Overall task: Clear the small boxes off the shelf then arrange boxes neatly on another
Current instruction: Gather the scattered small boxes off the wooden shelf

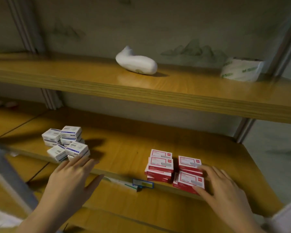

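Note:
Several white and blue small boxes (66,142) lie in a loose heap on the left of the lower wooden shelf (124,148). Several red and white small boxes (174,169) stand in neat stacks near the shelf's front edge on the right. My left hand (71,179) hovers with fingers spread, its fingertips just in front of the white boxes. My right hand (220,184) has its fingers spread against the right side and front corner of the red stacks, holding nothing.
The upper shelf (107,84) carries a white rounded object (136,63) and a white bag with green print (240,69) at the right. A blue label tag (143,183) hangs at the lower shelf's front edge. Metal uprights stand at both sides.

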The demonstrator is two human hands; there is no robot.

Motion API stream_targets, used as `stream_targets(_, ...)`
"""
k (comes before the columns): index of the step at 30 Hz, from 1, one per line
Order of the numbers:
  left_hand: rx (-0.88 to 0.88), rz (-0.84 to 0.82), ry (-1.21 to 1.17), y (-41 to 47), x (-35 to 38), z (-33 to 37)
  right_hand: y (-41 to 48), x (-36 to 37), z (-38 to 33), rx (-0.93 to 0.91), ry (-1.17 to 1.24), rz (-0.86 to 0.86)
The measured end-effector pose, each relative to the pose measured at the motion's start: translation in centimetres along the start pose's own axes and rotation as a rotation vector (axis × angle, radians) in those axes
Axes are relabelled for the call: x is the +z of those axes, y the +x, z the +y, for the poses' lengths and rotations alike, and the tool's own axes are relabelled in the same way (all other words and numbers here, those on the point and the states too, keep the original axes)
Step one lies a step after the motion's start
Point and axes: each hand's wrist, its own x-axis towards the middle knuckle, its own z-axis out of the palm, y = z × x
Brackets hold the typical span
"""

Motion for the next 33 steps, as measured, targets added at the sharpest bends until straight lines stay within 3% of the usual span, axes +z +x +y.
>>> stream_targets(6, -0.136, -0.021, 0.045, -2.9, -0.9, -2.6, 1.5, -2.4, -6.3, -0.325, 0.094, 0.041)
stream_targets(12, -0.384, -0.036, 0.091, -9.8, -1.9, -7.9, 2.8, -0.5, -16.4, -0.769, 0.184, -0.041)
stream_targets(19, -0.697, -0.077, 0.156, -19.1, -3.8, -15.2, 2.3, 2.0, -29.6, -1.062, 0.269, -0.184)
stream_targets(22, -0.787, -0.106, 0.106, -22.0, -4.7, -18.8, 1.3, 3.3, -35.5, -1.142, 0.282, -0.207)
stream_targets(33, -0.7, -0.136, 0.194, -29.5, -6.7, -36.2, -1.3, 8.5, -56.0, -1.116, 0.282, -0.135)
